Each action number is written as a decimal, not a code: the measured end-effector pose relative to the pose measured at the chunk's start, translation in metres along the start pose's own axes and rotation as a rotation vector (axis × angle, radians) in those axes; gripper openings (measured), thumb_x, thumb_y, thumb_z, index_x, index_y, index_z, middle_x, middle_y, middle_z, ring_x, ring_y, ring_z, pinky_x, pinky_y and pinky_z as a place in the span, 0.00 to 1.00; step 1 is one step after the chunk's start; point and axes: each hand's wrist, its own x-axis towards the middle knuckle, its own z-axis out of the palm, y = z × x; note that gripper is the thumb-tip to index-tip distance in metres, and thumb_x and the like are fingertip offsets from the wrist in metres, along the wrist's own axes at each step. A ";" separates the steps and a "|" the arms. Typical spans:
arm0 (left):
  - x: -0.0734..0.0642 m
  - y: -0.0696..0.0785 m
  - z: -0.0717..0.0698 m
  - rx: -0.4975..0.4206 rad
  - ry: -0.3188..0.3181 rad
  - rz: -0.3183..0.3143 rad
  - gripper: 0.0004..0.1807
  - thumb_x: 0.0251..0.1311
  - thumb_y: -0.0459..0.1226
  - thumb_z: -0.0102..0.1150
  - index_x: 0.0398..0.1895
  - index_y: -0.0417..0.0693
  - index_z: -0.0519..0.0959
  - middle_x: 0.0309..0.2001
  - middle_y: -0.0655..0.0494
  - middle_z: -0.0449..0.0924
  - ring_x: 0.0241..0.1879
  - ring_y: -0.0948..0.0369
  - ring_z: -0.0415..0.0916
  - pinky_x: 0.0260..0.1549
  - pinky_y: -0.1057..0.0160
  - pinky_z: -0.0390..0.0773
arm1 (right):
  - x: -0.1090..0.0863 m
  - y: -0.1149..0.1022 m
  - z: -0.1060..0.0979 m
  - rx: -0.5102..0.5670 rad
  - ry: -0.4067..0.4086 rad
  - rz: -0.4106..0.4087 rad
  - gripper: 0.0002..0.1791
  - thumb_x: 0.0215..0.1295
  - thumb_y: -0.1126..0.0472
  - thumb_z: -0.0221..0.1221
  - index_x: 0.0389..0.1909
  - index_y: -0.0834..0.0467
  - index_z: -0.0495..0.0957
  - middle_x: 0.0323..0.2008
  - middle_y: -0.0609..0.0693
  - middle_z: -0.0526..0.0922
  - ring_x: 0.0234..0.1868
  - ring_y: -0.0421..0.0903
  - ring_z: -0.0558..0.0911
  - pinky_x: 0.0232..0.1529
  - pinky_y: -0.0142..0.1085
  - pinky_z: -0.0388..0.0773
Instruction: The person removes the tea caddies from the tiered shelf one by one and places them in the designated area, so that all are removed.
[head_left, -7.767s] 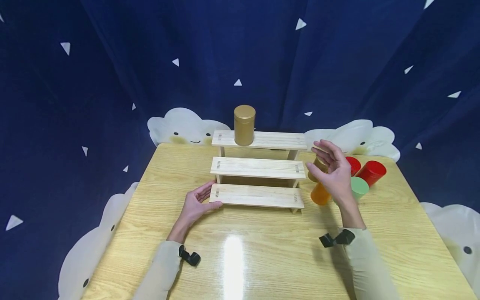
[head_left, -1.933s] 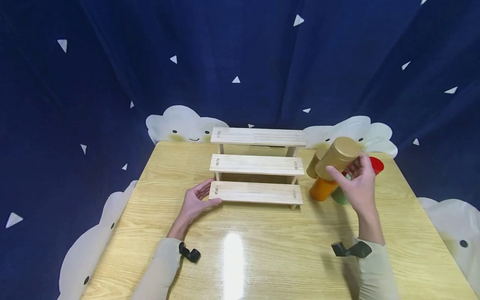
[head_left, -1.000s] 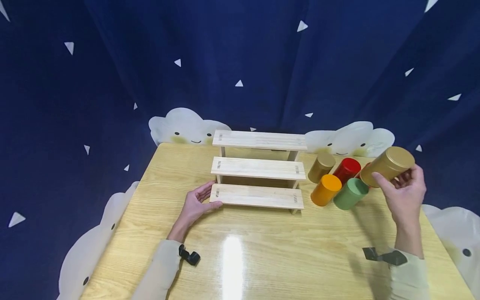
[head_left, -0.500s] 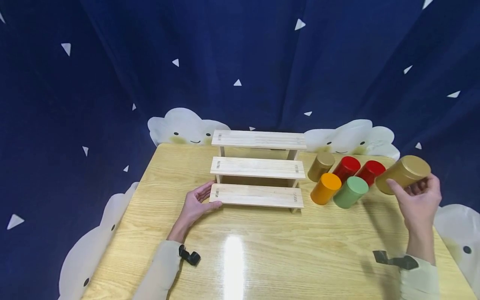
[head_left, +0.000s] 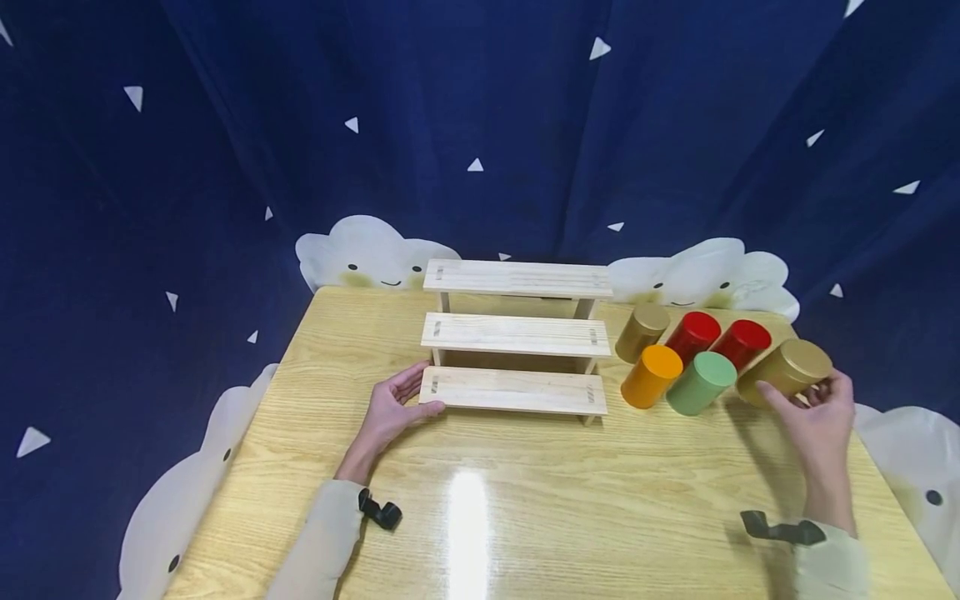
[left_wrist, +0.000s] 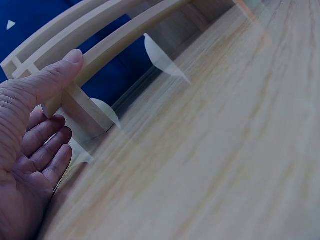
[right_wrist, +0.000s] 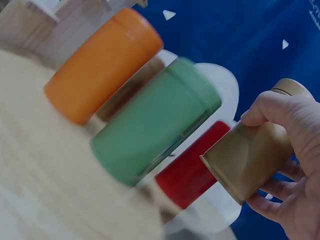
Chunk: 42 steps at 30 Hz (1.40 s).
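Note:
A three-tier wooden shelf [head_left: 517, 333] stands at the table's middle. My left hand [head_left: 392, 408] holds the left end of its lowest step; in the left wrist view the thumb [left_wrist: 52, 75] lies along the board, with the other fingers under and beside its end. At the far right, my right hand [head_left: 821, 412] grips a gold lidded canister [head_left: 780, 375] by its side, thumb in front. I cannot tell whether its base touches the table. To its left stand a red canister [head_left: 741, 343], a green canister [head_left: 701, 383] and an orange canister [right_wrist: 102, 65].
Another red canister [head_left: 693, 333] and a second gold canister [head_left: 642, 332] stand behind the orange and green ones, close to the shelf's right end. The wooden table [head_left: 570, 500] ends at a dark blue curtain [head_left: 480, 100] printed with clouds and triangles.
The gold canister has left the top step, carried by my right hand to the right beyond the other canisters. In the last half second it has come lower and slightly left. My left hand stays put.

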 end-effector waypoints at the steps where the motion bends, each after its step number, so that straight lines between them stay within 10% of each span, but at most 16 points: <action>1: 0.000 0.000 0.000 -0.001 0.001 -0.001 0.43 0.50 0.28 0.81 0.73 0.42 0.73 0.70 0.43 0.76 0.70 0.48 0.73 0.69 0.62 0.74 | 0.000 0.004 0.001 0.016 -0.009 0.004 0.41 0.54 0.76 0.73 0.63 0.45 0.66 0.50 0.37 0.74 0.50 0.33 0.76 0.44 0.12 0.76; 18: 0.001 0.000 0.001 -0.005 -0.001 0.001 0.43 0.50 0.28 0.81 0.73 0.42 0.74 0.70 0.43 0.76 0.70 0.48 0.73 0.69 0.63 0.73 | 0.000 0.051 0.007 -0.041 -0.129 0.009 0.40 0.56 0.75 0.73 0.58 0.41 0.63 0.49 0.37 0.70 0.47 0.27 0.75 0.44 0.12 0.77; 42: 0.002 -0.002 -0.001 -0.003 -0.009 -0.001 0.43 0.51 0.28 0.80 0.73 0.39 0.72 0.70 0.43 0.75 0.70 0.48 0.72 0.69 0.65 0.73 | -0.005 0.057 0.015 0.080 -0.116 0.024 0.43 0.54 0.79 0.72 0.63 0.44 0.64 0.53 0.37 0.72 0.55 0.32 0.75 0.48 0.11 0.75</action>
